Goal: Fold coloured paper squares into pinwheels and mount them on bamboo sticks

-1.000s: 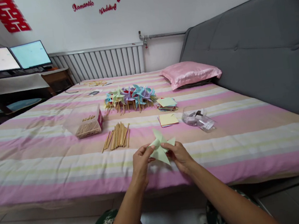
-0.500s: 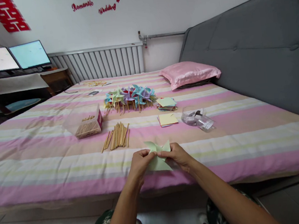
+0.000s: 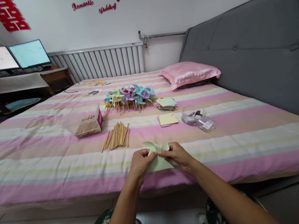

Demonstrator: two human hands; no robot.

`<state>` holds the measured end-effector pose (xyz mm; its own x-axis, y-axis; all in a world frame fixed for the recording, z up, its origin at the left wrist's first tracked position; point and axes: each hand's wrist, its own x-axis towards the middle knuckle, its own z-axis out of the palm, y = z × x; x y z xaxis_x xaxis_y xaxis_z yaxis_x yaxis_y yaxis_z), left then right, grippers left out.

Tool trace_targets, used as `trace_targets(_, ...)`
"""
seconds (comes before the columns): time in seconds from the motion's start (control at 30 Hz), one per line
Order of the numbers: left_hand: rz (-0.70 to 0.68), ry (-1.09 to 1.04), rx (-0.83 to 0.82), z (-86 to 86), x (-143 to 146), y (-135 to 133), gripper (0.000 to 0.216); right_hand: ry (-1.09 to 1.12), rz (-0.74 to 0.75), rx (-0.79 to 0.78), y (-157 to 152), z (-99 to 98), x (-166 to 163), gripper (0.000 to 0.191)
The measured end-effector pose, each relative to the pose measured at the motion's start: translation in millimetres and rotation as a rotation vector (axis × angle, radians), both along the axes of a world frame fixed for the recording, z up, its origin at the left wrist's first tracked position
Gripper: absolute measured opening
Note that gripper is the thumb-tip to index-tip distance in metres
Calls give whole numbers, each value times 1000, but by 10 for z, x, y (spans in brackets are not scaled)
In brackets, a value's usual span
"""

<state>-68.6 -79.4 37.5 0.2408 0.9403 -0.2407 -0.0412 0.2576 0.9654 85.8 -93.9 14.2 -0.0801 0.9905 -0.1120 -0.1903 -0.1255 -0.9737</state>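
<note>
A pale green paper pinwheel is held over the front edge of the bed, its upper blades curling upward. My left hand pinches it from the left, thumb near the centre. From the right, my right hand grips it the same way, and the two thumbs nearly meet at the middle. Whatever lies under the thumbs is hidden. Beyond my hands lie a bundle of wooden sticks to the left and a stack of square paper sheets to the right.
Several finished pinwheels stand grouped further back. A clear plastic box of sticks sits at left. Behind the near sheets is another paper stack. Clear containers with small dark pieces rest at right, and a pink pillow lies behind.
The pinwheel's right upper blade has curled further inward, and the lower sheet has shifted slightly. Both hands keep hold of it in nearly the same place.
</note>
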Motion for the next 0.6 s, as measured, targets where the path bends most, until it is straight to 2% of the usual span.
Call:
trace_targets(0.27, 158, -15, 26, -54, 32, 30, 25, 95, -22, -4, -5, 31, -22, 32)
trace_targets(0.6, 164, -53, 33, -16, 45, 10, 23, 132, -90, -19, -10, 40, -45, 32)
